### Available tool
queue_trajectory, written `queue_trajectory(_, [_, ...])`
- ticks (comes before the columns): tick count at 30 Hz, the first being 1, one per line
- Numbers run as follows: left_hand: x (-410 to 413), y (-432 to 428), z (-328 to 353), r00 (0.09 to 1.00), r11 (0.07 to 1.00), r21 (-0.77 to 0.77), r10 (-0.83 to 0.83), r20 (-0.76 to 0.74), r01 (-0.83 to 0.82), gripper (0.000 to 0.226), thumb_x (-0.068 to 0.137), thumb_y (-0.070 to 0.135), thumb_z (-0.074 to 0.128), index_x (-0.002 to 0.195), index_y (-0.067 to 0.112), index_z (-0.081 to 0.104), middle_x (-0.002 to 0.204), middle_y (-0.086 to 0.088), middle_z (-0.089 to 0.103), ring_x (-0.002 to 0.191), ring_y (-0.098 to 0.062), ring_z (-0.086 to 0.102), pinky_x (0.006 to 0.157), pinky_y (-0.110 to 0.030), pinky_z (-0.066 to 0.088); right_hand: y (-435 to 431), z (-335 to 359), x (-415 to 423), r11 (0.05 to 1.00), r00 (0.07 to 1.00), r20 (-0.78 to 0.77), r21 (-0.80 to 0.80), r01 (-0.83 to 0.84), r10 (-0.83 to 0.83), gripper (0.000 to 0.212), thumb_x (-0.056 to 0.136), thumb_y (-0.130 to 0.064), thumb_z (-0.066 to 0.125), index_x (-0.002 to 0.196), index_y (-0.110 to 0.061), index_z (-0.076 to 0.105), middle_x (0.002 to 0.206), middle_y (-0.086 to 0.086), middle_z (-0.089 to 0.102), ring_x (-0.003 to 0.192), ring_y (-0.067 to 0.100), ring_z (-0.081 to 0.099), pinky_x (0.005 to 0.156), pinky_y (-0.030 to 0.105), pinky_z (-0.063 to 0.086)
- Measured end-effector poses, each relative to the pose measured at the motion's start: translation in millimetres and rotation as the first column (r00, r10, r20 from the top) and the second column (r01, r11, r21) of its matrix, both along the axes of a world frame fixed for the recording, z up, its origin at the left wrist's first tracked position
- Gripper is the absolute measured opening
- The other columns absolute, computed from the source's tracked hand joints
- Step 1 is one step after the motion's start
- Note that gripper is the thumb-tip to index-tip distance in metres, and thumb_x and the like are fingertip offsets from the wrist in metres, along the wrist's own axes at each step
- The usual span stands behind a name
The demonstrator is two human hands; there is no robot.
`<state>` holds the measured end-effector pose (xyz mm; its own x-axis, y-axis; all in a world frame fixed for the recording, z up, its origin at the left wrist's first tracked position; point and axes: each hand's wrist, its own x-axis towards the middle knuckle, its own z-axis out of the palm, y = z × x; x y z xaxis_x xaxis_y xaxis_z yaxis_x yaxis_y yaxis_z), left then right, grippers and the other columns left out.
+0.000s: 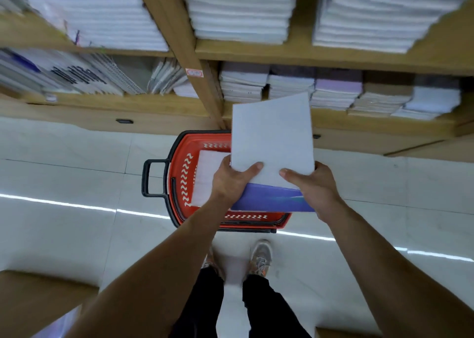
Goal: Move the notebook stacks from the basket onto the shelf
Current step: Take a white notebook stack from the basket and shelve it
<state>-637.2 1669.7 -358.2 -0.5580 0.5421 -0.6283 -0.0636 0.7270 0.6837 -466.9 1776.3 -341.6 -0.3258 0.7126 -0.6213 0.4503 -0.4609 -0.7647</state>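
In the upper left of the frame, a wooden shelf (256, 51) holds tall white piles of paper goods. In the compartment below them, spiral notebooks (84, 78) lean at a slant. Under the shelf is a pale tiled floor (77, 184), and a brown surface (38, 299) fills the lower left corner; what it is cannot be told.

At the centre, a red basket (179, 173) stands on the floor just in front of the shelf, with its black handle (145, 178) sticking out to the left. A white stack (205, 178) lies inside the basket, partly hidden by the left hand (230, 178).

Both hands hold a notebook stack (272, 137) in the air above the basket. Its pale grey cover faces up and its blue edge faces the person. The far end of the stack overlaps the front edge of the lower shelf board in the picture. The left hand grips the near left corner, thumb pressed on the cover and fingers clamped underneath out of sight. The right hand (315, 184) grips the near right corner the same way, thumb on top.

Further right, the lower compartment holds a row of short notebook piles (336, 89), white, lilac and brown. At the bottom centre, two shoes (261, 257) and dark trouser legs show beneath the arms.
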Motion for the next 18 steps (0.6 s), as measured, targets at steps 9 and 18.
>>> queue_trajectory(9, [38.7, 51.8, 138.4, 0.995, 0.994, 0.063, -0.089, -0.053, 0.092, 0.069, 0.071, 0.064, 0.080, 0.124, 0.024, 0.063, 0.112, 0.010, 0.071, 0.099, -0.014, 0.066, 0.084, -0.024, 0.047, 34.9, 149.5, 48.3, 0.994, 0.993, 0.052, 0.030, 0.108, -0.109, 0.024, 0.077, -0.022, 0.089, 0.095, -0.024, 0.073, 0.090, -0.010, 0.074, 0.078, -0.001, 0.070, 0.064, 0.010, 0.053])
queue_trajectory(18, [99.1, 102.0, 195.1, 0.958, 0.956, 0.081, -0.278, -0.066, 0.282, 0.071, 0.069, 0.066, 0.080, 0.124, 0.026, 0.062, 0.110, 0.014, 0.072, 0.101, -0.010, 0.067, 0.085, -0.023, 0.050, 52.6, 193.3, 129.2, 0.960, 0.957, 0.078, 0.045, 0.276, -0.279, 0.031, 0.073, -0.029, 0.091, 0.096, -0.014, 0.077, 0.096, -0.002, 0.078, 0.086, 0.011, 0.074, 0.078, 0.026, 0.059])
